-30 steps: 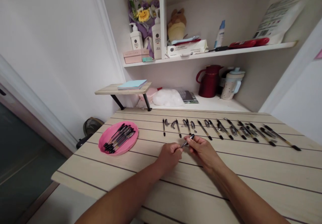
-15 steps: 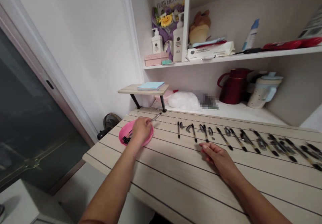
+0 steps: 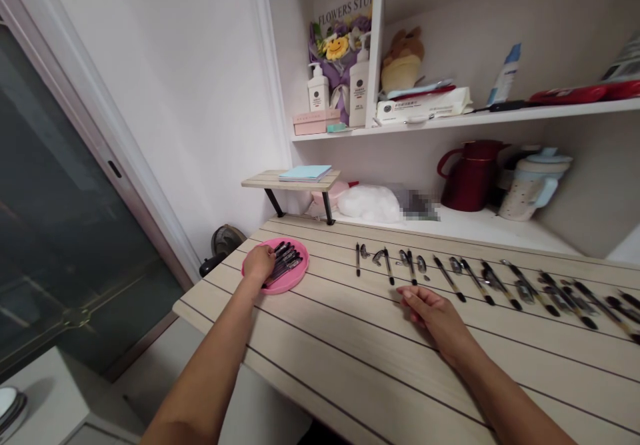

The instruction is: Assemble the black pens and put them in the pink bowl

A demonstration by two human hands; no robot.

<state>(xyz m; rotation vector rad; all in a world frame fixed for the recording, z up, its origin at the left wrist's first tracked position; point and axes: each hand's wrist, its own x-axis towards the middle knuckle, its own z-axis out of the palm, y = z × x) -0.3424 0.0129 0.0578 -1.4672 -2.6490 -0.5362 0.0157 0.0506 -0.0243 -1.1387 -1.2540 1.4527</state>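
My left hand [image 3: 259,264] is over the left side of a round pink tray [image 3: 301,275]. Its fingers are curled at the ends of several dark pens [image 3: 286,262] that lie side by side in the tray. The fingertips are partly hidden, but they appear closed on a pen. My right hand [image 3: 426,306] rests on the table, loosely curled with thumb and fingers a little apart and nothing visible in it. Just beyond it lies a row of pen parts: slim refills with black tips [image 3: 413,268] and clear dark barrels [image 3: 421,263].
The slatted wooden table [image 3: 330,338] carries a small raised stand [image 3: 255,180] with blue paper [image 3: 305,173] at the back left. Behind are a white plastic bag [image 3: 369,204], a red jug [image 3: 470,177] and a lidded pitcher [image 3: 533,185]. Shelves rise above.
My left hand has moved left and lower over the tray; the clear pen that stuck out from it now no longer shows apart, and the pen row is uncovered. My right hand has stayed put.
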